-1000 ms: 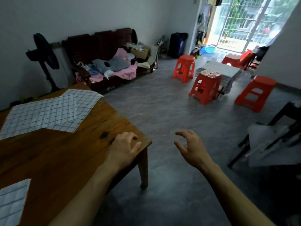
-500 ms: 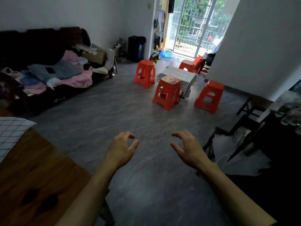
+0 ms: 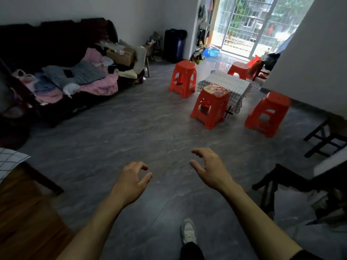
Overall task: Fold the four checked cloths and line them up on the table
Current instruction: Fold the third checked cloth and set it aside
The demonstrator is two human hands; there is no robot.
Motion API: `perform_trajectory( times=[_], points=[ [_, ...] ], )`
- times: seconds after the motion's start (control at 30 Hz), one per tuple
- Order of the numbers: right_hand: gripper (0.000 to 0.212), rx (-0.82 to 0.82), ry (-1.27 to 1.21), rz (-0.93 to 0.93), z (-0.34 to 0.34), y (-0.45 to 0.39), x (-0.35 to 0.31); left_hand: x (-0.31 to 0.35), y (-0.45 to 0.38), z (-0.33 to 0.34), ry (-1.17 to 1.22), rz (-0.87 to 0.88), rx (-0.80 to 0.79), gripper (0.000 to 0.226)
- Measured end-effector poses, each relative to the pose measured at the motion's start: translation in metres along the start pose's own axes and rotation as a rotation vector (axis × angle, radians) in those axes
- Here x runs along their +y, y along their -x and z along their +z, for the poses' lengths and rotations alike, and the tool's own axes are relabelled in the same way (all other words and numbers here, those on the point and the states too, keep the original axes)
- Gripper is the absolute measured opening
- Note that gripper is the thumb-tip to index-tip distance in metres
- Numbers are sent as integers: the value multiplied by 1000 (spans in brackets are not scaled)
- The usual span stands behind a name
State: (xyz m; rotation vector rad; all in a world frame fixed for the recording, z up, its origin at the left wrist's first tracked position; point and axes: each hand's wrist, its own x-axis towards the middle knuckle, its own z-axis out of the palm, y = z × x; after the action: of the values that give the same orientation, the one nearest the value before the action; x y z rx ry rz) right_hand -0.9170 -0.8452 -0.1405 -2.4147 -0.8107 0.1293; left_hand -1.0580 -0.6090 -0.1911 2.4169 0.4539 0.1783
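We see only a corner of one checked cloth (image 3: 9, 160); the wooden table (image 3: 28, 222) seems mostly cut off.

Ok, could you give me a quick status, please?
Left hand and right hand empty, over floor. Checked cloth on table edge, far left. Nothing in between.
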Motion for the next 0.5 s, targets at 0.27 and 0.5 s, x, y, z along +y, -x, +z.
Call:
perform_trajectory(
  times=[0.27,0.5],
  points=[
    [40,-168,-78,-128,22,-175,47,7,-117,5,-20,-221,118,34],
    [41,-301,-82,-360,39,-302,15,5,-176,-29,-24,-405,320,34]
  ],
)
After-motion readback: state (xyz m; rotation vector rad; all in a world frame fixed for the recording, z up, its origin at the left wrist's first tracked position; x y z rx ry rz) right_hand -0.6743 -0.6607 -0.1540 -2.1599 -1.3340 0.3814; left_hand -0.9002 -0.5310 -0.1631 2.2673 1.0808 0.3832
